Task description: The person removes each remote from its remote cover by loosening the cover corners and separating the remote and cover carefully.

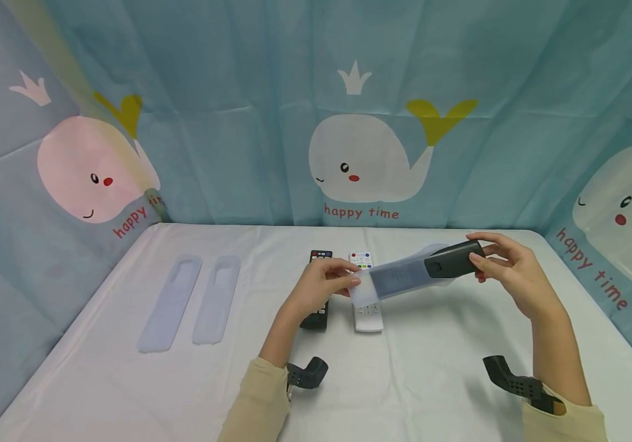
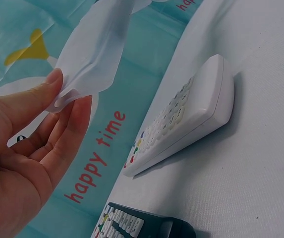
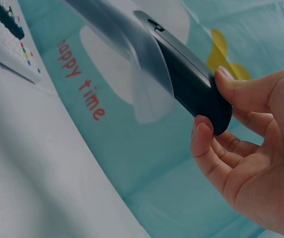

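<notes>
Translucent silicone sleeve (image 1: 398, 279) half covers a black remote (image 1: 451, 259) held in the air above the tabletop (image 1: 432, 362). The left hand (image 1: 321, 285) pinches the sleeve's closed end between thumb and fingers, its grip clenched on the thin material. The right hand (image 1: 506, 267) has its grip closed on the bare end of the black remote, thumb on top and fingers beneath.

Three remotes show in all. Besides the held one, a second black remote (image 1: 318, 288) and a white remote (image 1: 365, 294) lie side by side on the tabletop, under and just behind the left hand. Two more empty sleeves (image 1: 188, 301) lie flat and parallel, well to the left of the white remote. Behind the tabletop hangs a blue curtain (image 1: 271, 110) printed with three whales.
</notes>
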The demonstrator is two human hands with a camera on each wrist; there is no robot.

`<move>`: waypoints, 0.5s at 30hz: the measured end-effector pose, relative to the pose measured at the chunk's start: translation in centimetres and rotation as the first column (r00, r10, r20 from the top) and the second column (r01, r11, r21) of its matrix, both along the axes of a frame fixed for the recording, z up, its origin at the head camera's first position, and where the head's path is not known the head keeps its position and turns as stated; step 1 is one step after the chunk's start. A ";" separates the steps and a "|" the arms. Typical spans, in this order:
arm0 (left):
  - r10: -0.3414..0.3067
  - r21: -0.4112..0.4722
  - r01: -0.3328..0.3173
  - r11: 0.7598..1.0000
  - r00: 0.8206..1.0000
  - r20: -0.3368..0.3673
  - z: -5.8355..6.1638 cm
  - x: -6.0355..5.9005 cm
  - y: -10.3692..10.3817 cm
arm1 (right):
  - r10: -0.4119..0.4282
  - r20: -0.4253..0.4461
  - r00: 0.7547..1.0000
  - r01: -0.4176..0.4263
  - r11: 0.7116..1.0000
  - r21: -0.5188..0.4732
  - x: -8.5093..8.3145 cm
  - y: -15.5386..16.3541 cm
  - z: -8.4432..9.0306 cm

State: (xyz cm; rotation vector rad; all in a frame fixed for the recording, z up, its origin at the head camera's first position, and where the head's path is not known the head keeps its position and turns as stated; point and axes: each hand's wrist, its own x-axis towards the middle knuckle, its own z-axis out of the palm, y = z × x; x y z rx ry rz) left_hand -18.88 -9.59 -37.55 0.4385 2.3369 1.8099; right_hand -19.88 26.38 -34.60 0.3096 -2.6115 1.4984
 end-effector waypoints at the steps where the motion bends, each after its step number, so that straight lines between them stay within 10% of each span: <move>1: 0.000 0.001 0.000 1.000 1.000 -0.001 0.0 0.0 0.0 | -0.002 0.002 1.000 0.002 1.000 0.001 0.0 0.0 0.0; 15: 0.018 0.012 -0.018 1.000 1.000 -0.024 0.0 -0.1 -0.2 | -0.015 0.016 1.000 0.015 1.000 -0.016 -0.1 0.2 -0.1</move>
